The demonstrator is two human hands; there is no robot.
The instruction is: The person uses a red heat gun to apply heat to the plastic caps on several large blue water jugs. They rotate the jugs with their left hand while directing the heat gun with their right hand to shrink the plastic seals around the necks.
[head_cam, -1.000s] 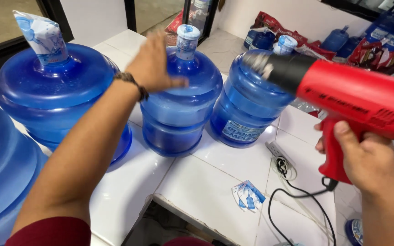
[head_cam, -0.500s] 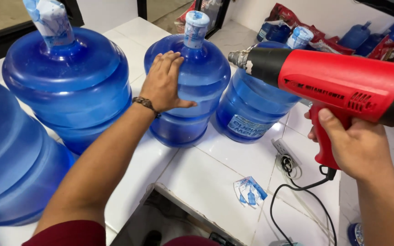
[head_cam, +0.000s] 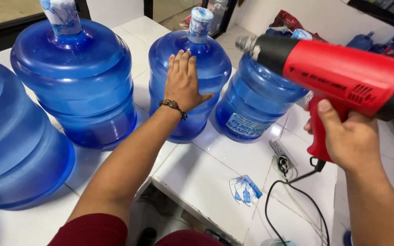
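two hands busy: left hand (head_cam: 184,82) flat on the middle bottle (head_cam: 190,82), right hand (head_cam: 349,136) gripping the heat gun (head_cam: 338,75), whose nozzle could scorch the nearby fingers.

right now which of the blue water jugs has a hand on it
The middle jug: the left hand lies flat against it; the other jugs are untouched.

Left hand (head_cam: 184,82) slid from bottle (head_cam: 190,77) neck down to flank; heat gun (head_cam: 338,75) raised
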